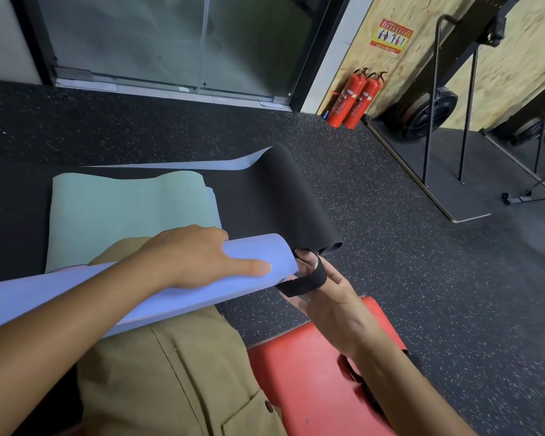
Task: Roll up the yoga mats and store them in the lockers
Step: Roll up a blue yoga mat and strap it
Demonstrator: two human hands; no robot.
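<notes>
The right hand (324, 297) sits at about four o'clock from the frame's centre, fingers spread and mostly straight, with a black strap (306, 280) looped around them. It is not closed around the strap; the band hangs over the extended fingers. The left hand (199, 256) lies flat on top of the rolled blue mat (183, 291), thumb stretched along the roll toward its open end, pressing it down across the person's lap.

The roll's long axis runs from roughly eight o'clock to two o'clock, and its open end (288, 259) points straight at the strapped fingers, which are just beside it, nearly touching. So the right hand is the nearer one for the end, and the loop likely needs to travel toward eight o'clock, along that axis, to slide over the roll.

Beyond, at twelve o'clock, a green mat (126, 212) lies on an unrolled black mat (283, 196) on the speckled floor (390, 247). No lockers are in sight.
</notes>
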